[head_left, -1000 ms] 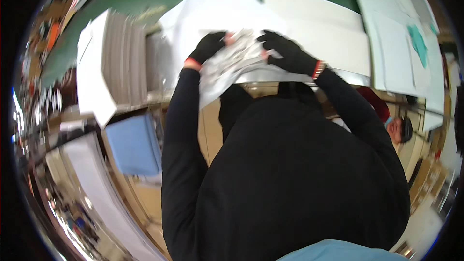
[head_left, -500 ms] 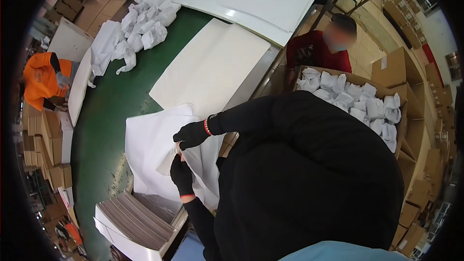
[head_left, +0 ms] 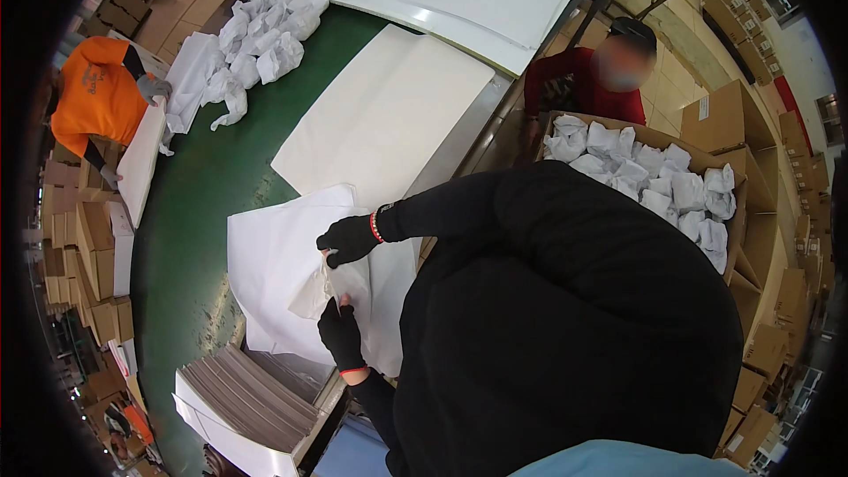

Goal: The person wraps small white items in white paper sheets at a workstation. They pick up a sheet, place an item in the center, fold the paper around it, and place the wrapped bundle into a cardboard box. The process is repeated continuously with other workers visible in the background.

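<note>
My two hands, in black gloves with bare fingertips, are close together over a spread of white wrapping paper [head_left: 274, 247]. Between them is a small whitish bundle [head_left: 311, 293], partly folded in paper; what it contains is hidden. The upper one, my right hand [head_left: 348, 240], is closed in a pinch on the bundle's upper edge. Just below, my left hand [head_left: 342, 336] pinches its lower edge, thumb showing. Loose paper hangs toward my body beside the bundle.
Large white sheets [head_left: 380, 115] lie on the green table [head_left: 190, 238]. Wrapped white bundles [head_left: 265, 44] are heaped at the far left. Grey dividers [head_left: 252, 397] stand near me. A carton of wrapped bundles [head_left: 742, 212] is at right, beside a person in red. A person in orange holds a white board [head_left: 146, 159].
My left hand has moved down, away from my right hand, and more of the bundle shows between them. The person in orange has leaned in and gripped the white board.
</note>
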### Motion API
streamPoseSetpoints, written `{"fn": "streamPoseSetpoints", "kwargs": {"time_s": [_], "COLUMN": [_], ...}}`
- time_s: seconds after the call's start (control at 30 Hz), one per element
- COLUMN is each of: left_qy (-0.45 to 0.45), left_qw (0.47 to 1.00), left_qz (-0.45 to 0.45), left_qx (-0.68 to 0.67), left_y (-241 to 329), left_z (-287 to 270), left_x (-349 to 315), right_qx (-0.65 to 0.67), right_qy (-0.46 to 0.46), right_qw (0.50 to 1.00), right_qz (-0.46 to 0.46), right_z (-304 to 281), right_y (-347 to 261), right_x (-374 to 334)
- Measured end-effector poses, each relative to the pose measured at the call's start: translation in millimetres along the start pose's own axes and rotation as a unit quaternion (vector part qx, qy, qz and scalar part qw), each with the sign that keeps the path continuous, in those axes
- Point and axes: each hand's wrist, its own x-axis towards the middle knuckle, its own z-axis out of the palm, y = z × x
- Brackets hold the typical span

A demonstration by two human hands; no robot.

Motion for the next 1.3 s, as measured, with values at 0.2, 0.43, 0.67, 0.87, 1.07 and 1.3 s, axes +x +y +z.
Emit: {"fn": "streamPoseSetpoints", "kwargs": {"time_s": [0.2,0.43,0.67,0.87,1.07,1.3], "left_qy": [-0.003,-0.003,0.012,0.019,0.005,0.064], "left_qw": [0.999,0.998,0.996,0.997,0.987,0.996], "left_qz": [0.003,0.011,-0.023,0.023,0.035,-0.069], "left_qx": [-0.041,-0.058,-0.084,-0.076,-0.159,0.003], "left_y": [-5,-28,-72,-77,-90,-26], "left_z": [-5,-2,18,13,23,8], "left_x": [6,20,27,35,43,35], "right_qx": [-0.001,0.014,-0.222,-0.192,-0.235,-0.263], "right_qy": [0.004,0.155,0.131,-0.056,0.006,0.019], "right_qw": [1.000,0.984,0.954,0.962,0.938,0.942], "right_qz": [0.030,-0.091,-0.154,-0.187,-0.253,-0.208], "right_z": [-3,34,-14,8,80,63], "right_y": [-9,80,-44,-69,43,20], "right_x": [-10,18,-8,-17,-12,-7]}}
